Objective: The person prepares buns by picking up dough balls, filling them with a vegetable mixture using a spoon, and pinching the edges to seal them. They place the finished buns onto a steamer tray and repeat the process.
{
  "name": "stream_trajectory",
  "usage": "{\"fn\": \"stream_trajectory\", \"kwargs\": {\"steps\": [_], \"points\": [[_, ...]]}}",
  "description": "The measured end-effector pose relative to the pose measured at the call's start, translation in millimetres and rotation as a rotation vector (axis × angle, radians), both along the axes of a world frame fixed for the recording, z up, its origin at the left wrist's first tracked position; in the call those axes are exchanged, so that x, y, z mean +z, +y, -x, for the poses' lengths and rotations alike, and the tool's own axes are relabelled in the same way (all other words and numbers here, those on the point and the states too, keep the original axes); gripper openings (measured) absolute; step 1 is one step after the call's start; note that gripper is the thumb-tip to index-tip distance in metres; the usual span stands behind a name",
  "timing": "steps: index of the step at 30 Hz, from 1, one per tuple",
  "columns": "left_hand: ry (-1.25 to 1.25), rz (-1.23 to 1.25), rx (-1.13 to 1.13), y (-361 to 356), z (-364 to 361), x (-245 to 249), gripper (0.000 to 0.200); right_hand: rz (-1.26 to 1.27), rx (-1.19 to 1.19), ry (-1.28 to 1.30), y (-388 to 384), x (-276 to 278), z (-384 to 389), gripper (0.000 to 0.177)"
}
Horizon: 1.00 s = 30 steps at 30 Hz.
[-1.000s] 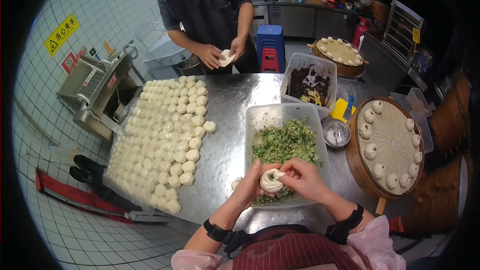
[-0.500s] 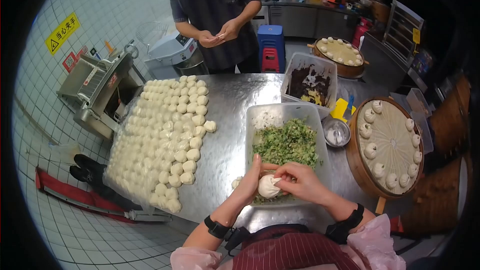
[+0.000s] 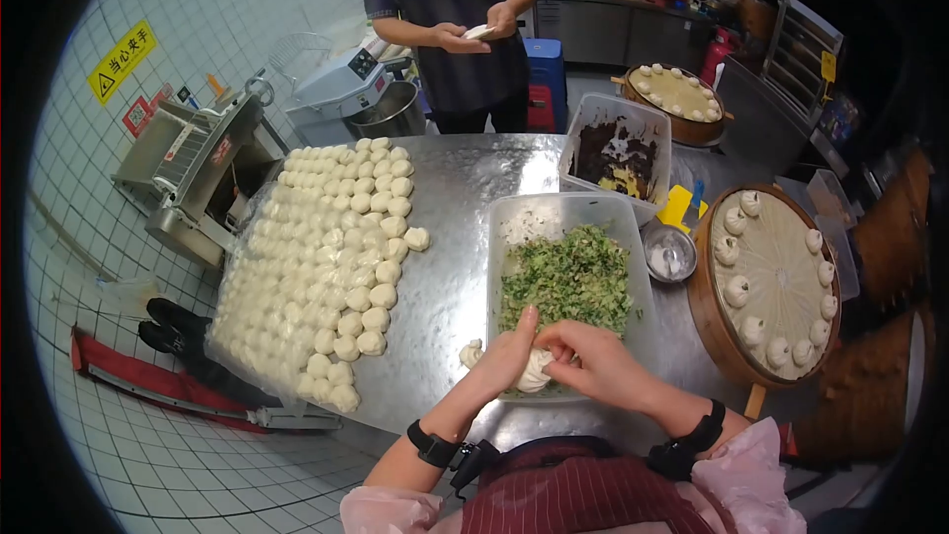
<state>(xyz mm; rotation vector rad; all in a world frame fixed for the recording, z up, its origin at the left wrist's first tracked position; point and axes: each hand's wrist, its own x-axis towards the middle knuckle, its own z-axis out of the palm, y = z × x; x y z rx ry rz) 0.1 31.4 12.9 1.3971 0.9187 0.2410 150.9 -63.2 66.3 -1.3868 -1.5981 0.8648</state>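
A pleated white bun is held between my two hands, over the near edge of a clear tub of chopped green filling. My left hand wraps round the bun's left side, thumb up. The fingers of my right hand pinch the bun's top edge. Another small piece of dough lies on the metal table beside my left hand. Many dough balls, partly under plastic film, cover the table's left part. On the right, pleated buns ring a round bamboo steamer.
Across the metal table a co-worker stands holding a flat piece of dough. A tub of dark filling, a small metal bowl and a yellow scraper are at the right. A second steamer stands farther back.
The bun's top is more gathered, and my hands have stayed near the same place. The co-worker has shifted right, and their hands have parted around a white dough piece.
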Motion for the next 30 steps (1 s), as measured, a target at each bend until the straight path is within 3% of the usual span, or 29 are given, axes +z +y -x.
{"fn": "stream_trajectory", "kwargs": {"steps": [1,3,6,10,14,16,22,30], "points": [[0.0,-0.002,-0.003,-1,-1,0,0.073,-0.027,0.036,-0.052,2,-3,-2,0.017],[-0.283,0.14,0.12,-4,-3,8,0.067,-0.061,-0.009,-0.045,3,-9,-5,0.017],[-0.331,0.093,0.152,-12,0,26,0.061,-0.123,-0.057,-0.09,3,-11,-9,0.018],[-0.158,0.019,0.087,-12,0,19,0.064,-0.28,-0.01,-0.288,-1,-14,-4,0.018],[-0.121,0.078,0.086,-11,-3,14,0.064,-0.288,0.038,-0.342,1,-4,-6,0.017],[-0.159,-0.006,0.17,-15,-7,15,0.069,-0.287,0.055,-0.276,6,3,-3,0.015],[-0.071,0.219,0.048,-7,0,22,0.07,-0.357,0.169,-0.417,8,-10,-12,0.015],[-0.048,0.168,0.064,3,-1,18,0.071,-0.44,0.215,-0.538,19,1,-6,0.013]]}}
